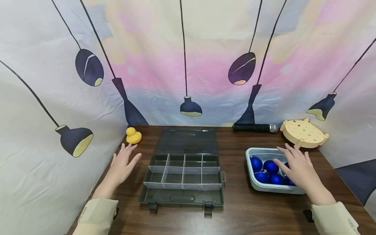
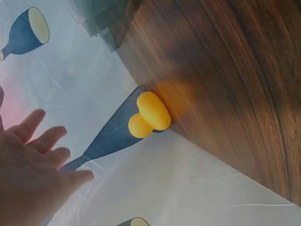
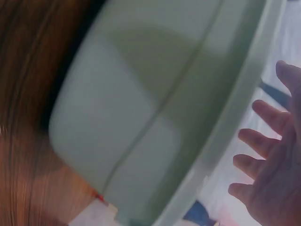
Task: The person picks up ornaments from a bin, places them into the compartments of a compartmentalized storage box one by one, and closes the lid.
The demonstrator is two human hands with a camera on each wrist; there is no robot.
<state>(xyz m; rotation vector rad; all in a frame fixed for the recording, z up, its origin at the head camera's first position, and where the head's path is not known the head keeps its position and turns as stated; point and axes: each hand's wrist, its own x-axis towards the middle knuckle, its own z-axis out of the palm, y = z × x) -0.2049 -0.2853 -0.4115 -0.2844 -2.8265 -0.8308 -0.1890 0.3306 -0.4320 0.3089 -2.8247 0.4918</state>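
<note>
My left hand [image 1: 121, 166], fingers spread and holding nothing, hovers near a yellow rubber duck [image 1: 133, 135] at the table's back left. The left wrist view shows the duck [image 2: 149, 115] apart from the fingers. Over a pale blue-grey bin [image 1: 256, 186] on the right is my right hand [image 1: 299, 168], its fingers extended. Several shiny blue ball ornaments [image 1: 271, 166] lie inside the bin, some hidden by that hand. In the right wrist view the bin's side [image 3: 155, 108] fills the middle, with the hand [image 3: 275, 160] above its rim. Between the hands sits a dark translucent compartment box [image 1: 182, 197], lid open.
Behind the box leans its lid [image 1: 188, 142], toward the printed cloth backdrop [image 1: 211, 65]. A black microphone [image 1: 254, 127] lies along the back edge, left of a cream spotted round object [image 1: 305, 133]. Two latches [image 1: 208, 207] stick out at the box's front. All stand on a wooden table [image 1: 235, 212].
</note>
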